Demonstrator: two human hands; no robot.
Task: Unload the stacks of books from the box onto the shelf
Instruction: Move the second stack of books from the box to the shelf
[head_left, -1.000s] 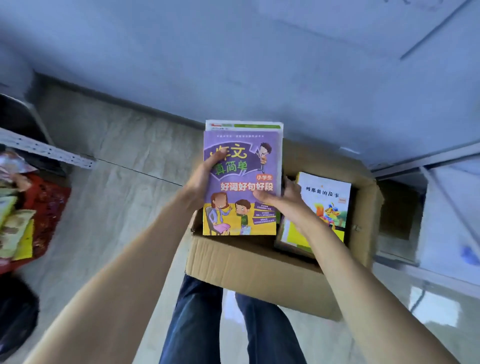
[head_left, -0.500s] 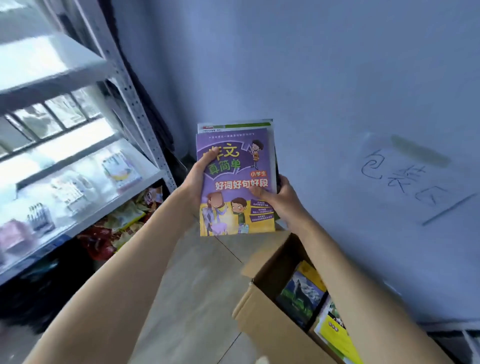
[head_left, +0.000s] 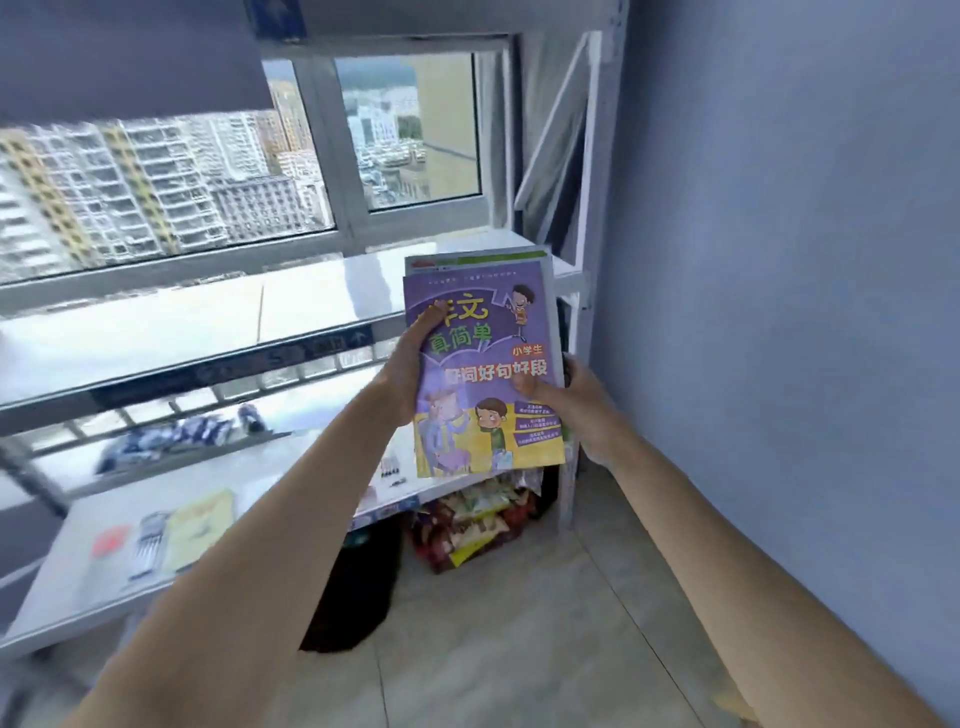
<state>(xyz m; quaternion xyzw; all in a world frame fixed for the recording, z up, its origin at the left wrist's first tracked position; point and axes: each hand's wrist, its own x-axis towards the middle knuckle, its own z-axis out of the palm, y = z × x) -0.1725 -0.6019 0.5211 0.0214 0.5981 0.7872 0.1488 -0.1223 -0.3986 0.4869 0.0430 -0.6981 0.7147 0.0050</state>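
**Book stack held up in front of the shelf**

You hold the books (head_left: 485, 364) in the air with both hands, in front of the right end of the shelf (head_left: 156, 338). The purple cover with cartoon children faces you, and the edge of a green-and-white book shows above its top. The stack stands nearly upright and touches no board of the shelf.

Your left hand (head_left: 408, 374) grips the left edge, thumb laid on the cover near the title. Your right hand (head_left: 576, 397) grips the right edge, thumb pressed on the cover by the red lettering, the other fingers curled behind.

Behind the books the shelf has a pale upper board, glossy with light. On the board below lie dark blue packets (head_left: 171, 441). The lowest board carries a yellow booklet (head_left: 200, 525) beside a grey pack (head_left: 148, 543). Under the shelf, on the tiled floor (head_left: 519, 649), sits a heap of bright snack bags (head_left: 467, 525). A window (head_left: 260, 156) with tower blocks outside fills the back, and a blue wall (head_left: 779, 260) runs along your right.
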